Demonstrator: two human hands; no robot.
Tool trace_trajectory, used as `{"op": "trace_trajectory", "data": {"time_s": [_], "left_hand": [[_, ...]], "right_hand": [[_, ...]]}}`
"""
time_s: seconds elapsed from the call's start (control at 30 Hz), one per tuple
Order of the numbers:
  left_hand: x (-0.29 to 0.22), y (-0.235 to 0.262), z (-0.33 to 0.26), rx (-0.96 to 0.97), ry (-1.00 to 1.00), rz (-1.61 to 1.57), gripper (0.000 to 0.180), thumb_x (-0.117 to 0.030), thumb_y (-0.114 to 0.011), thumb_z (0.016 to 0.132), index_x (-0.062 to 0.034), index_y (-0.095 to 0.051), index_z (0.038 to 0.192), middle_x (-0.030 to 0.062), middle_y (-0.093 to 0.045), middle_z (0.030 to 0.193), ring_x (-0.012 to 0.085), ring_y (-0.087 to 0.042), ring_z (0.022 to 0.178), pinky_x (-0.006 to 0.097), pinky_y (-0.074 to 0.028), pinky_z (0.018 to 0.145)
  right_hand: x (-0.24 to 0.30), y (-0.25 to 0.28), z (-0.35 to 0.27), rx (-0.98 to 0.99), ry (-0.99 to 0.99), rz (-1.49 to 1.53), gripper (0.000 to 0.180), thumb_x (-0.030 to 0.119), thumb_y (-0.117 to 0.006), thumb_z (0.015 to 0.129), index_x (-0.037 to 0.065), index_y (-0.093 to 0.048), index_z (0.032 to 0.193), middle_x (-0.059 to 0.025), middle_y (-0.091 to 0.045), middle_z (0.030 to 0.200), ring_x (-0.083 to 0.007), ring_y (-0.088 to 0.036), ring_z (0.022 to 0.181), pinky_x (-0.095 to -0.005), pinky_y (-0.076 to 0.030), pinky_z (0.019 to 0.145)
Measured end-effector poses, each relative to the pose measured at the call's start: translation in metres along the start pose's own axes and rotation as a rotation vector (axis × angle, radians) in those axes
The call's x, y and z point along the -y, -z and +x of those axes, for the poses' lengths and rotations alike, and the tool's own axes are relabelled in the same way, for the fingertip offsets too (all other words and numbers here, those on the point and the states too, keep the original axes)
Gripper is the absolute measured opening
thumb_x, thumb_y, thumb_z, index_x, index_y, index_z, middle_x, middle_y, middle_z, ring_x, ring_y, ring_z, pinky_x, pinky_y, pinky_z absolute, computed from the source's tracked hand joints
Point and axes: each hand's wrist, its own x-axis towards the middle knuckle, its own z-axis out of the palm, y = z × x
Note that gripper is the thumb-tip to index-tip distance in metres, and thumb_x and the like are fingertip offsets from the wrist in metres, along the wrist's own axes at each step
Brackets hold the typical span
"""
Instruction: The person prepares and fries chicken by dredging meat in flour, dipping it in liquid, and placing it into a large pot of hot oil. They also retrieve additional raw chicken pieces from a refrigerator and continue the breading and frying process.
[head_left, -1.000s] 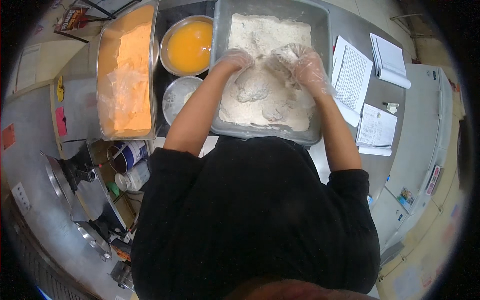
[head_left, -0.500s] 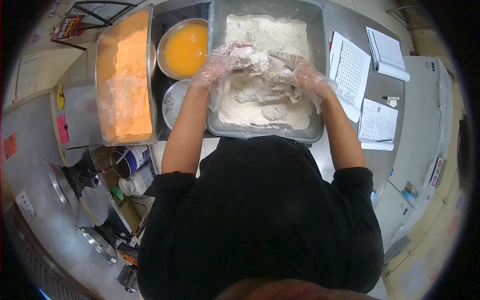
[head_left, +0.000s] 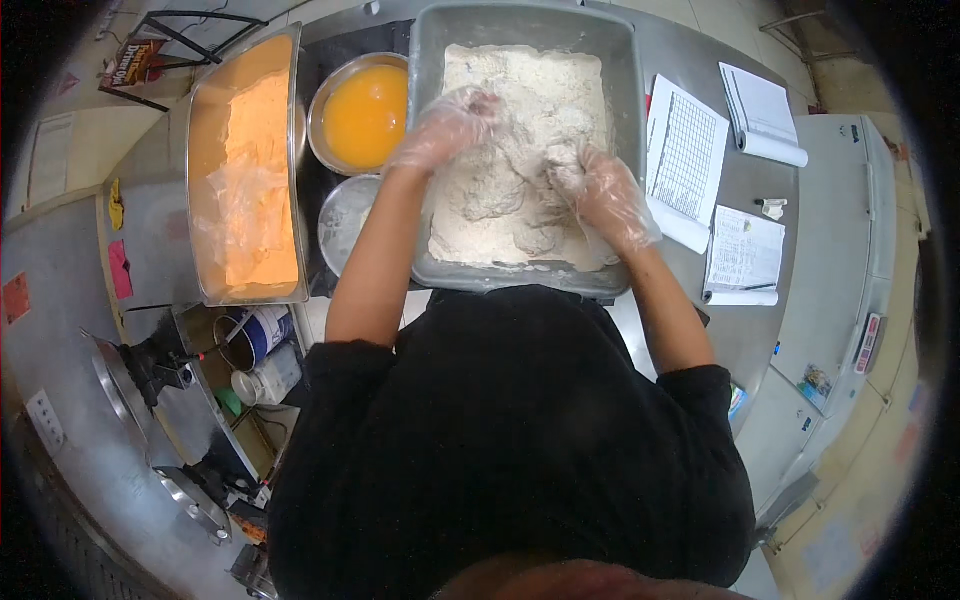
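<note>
Both my hands wear thin clear plastic gloves and work inside a deep grey tub [head_left: 625, 110] filled with pale flour breading [head_left: 520, 80]. My left hand [head_left: 445, 128] lies palm down on the breading at the tub's left side, fingers loosely spread. Toward the right side, my right hand [head_left: 605, 195] has its fingers closed around a floured piece [head_left: 562, 165]. Another lumpy floured piece [head_left: 490, 195] lies between my hands.
Left of the tub stand a metal bowl of orange beaten egg [head_left: 365, 112], a smaller metal bowl [head_left: 345, 215] and a long steel tray with orange crumb and crumpled plastic [head_left: 250, 170]. Paper sheets [head_left: 690, 160], a notebook [head_left: 760, 110] and a pen lie to the right on the steel counter.
Both hands have come down from lifting and rubbing floured lumps. The left hand has moved left onto the breading, and the right hand has shifted toward the tub's right side.
</note>
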Motion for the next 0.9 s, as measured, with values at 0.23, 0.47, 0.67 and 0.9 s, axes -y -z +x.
{"op": "trace_trajectory", "data": {"time_s": [0.23, 0.47, 0.67, 0.9], "left_hand": [[0.09, -0.003, 0.155, -0.211, -0.558, 0.793, 0.043, -0.036, -0.055, 0.098, -0.0078, -0.064, 0.129, 0.0128, -0.066, 0.128, 0.0281, -0.064, 0.112, 0.036, -0.049, 0.1], [0.002, -0.014, 0.132, 0.412, -0.049, 1.297, 0.051, -0.042, -0.062, 0.094, -0.0108, -0.06, 0.134, 0.0151, -0.062, 0.133, 0.0285, -0.061, 0.115, 0.039, -0.049, 0.099], [0.026, 0.011, 0.062, 0.241, 0.163, 0.509, 0.054, -0.024, -0.074, 0.081, -0.0059, -0.061, 0.13, 0.0195, -0.066, 0.121, 0.0279, -0.063, 0.105, 0.037, -0.052, 0.091], [0.036, -0.008, 0.019, 0.164, 0.109, 0.235, 0.08, -0.026, -0.084, 0.072, -0.0015, -0.049, 0.14, 0.0172, -0.068, 0.116, 0.025, -0.064, 0.106, 0.038, -0.053, 0.09]], "right_hand": [[0.001, -0.001, -0.011, -0.021, -0.037, -0.005, 0.04, 0.034, -0.067, 0.091, -0.004, -0.065, 0.105, -0.0272, -0.068, 0.094, -0.0429, -0.066, 0.089, -0.0465, -0.052, 0.081], [-0.02, 0.018, -0.035, -0.056, -0.14, 0.276, 0.039, 0.029, -0.072, 0.087, -0.005, -0.062, 0.102, -0.0278, -0.067, 0.094, -0.0437, -0.066, 0.093, -0.0483, -0.052, 0.084], [-0.016, 0.019, -0.043, 0.049, -0.171, 0.279, 0.047, 0.037, -0.07, 0.089, -0.006, -0.062, 0.108, -0.0254, -0.066, 0.103, -0.0402, -0.063, 0.102, -0.0465, -0.05, 0.093], [-0.023, 0.013, -0.039, 0.108, -0.186, 0.18, 0.057, 0.044, -0.066, 0.092, -0.004, -0.059, 0.121, -0.0234, -0.064, 0.111, -0.0381, -0.06, 0.109, -0.0457, -0.048, 0.098]]}}
